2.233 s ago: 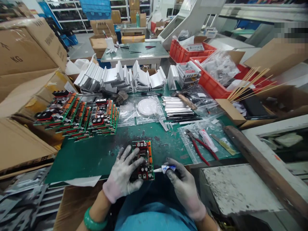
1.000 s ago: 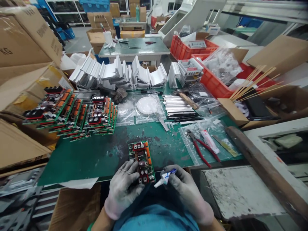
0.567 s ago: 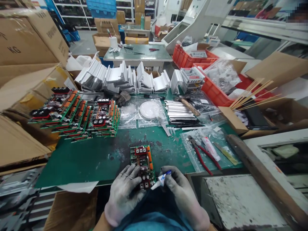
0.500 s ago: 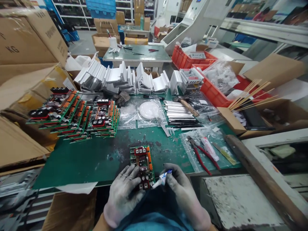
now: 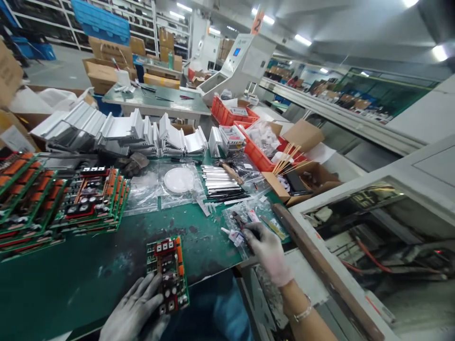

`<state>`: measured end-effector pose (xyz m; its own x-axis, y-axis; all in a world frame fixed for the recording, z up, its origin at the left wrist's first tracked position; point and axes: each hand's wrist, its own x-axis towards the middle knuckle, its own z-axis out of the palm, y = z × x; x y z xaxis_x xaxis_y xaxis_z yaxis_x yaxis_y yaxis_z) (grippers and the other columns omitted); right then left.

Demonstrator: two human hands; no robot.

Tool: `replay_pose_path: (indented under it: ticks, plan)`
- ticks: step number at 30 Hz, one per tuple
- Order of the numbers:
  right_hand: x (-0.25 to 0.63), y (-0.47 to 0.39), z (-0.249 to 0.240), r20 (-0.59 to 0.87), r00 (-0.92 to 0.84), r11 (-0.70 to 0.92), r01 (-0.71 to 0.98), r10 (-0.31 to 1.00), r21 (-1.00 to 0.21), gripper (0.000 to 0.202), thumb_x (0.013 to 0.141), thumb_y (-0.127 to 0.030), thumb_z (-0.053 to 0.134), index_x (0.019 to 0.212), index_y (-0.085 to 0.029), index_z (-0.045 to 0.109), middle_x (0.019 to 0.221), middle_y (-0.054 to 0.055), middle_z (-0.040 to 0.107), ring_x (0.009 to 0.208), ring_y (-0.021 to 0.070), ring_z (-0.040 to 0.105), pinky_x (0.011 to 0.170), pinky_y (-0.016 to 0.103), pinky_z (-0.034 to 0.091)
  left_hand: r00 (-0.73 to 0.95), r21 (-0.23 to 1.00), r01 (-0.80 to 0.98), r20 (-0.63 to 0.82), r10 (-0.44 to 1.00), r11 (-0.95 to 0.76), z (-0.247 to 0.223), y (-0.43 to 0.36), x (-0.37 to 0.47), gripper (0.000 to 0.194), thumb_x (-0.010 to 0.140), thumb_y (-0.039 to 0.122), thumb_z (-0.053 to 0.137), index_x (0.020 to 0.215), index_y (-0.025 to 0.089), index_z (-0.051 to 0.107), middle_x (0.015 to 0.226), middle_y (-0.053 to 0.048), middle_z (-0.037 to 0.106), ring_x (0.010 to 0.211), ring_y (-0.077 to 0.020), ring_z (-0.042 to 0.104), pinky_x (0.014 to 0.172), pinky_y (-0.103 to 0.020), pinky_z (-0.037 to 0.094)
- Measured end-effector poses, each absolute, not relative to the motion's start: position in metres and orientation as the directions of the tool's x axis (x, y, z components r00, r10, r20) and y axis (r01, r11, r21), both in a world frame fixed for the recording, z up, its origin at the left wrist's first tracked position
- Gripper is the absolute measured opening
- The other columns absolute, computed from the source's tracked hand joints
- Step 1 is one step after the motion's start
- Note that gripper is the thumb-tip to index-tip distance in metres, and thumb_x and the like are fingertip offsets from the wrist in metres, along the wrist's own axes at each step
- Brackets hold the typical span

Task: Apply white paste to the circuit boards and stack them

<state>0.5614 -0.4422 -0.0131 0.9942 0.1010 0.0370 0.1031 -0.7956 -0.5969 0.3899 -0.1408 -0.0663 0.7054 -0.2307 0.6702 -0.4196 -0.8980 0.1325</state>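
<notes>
My left hand [image 5: 137, 305], in a grey-stained glove, grips the left edge of a green circuit board [image 5: 170, 272] with orange and black parts, at the near edge of the green table. My gloved right hand [image 5: 265, 246] reaches out to the right, fingers curled over the handles of the pliers [image 5: 238, 219] on a clear plastic bag. Their jaws show beyond the fingers; the handles are mostly hidden. Just left of the fingertips lies a small white-and-blue glue tube [image 5: 233, 236], nozzle pointing left. Whether the fingers still touch the tube is unclear.
Stacked circuit boards [image 5: 94, 199] stand on the left. Behind are aluminium heatsinks [image 5: 122, 130], a white disc [image 5: 178, 180], metal strips [image 5: 222, 180] and a hammer [image 5: 231, 171]. A wooden bar [image 5: 320, 263] runs along the right, near red crates [image 5: 256, 151].
My right hand has moved right from the circuit board to the plastic bag; the tube it held now lies there. My left hand stays on the board. The view has turned right.
</notes>
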Motion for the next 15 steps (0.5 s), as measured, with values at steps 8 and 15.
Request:
replay_pose_path:
  ticks: [8, 15]
  plan:
    - [0.609, -0.500, -0.010, -0.053, 0.996, -0.977, -0.086, -0.077, -0.195, 0.023, 0.085, -0.025, 0.057, 0.097, -0.024, 0.076, 0.097, 0.011, 0.073, 0.092, 0.0260, 0.068, 0.075, 0.031, 0.047, 0.681, 0.113, -0.416, 0.696, -0.227, -0.902, -0.068, -0.139, 0.394, 0.019, 0.092, 0.037, 0.051, 0.095, 0.025, 0.065, 0.109, -0.004, 0.073, 0.100, -0.0230, 0.070, 0.080, -0.034, 0.060]
    - [0.620, -0.517, -0.027, -0.181, 0.981, -0.991, -0.091, -0.073, -0.094, 0.043, 0.086, -0.030, 0.054, 0.126, -0.019, 0.063, 0.110, 0.014, 0.071, 0.099, 0.0269, 0.067, 0.077, 0.031, 0.047, 0.757, 0.243, -0.412, 0.628, -0.182, -0.878, -0.060, -0.142, 0.382, 0.014, 0.092, 0.030, 0.053, 0.099, 0.023, 0.062, 0.116, -0.007, 0.070, 0.110, -0.0229, 0.066, 0.094, -0.036, 0.057]
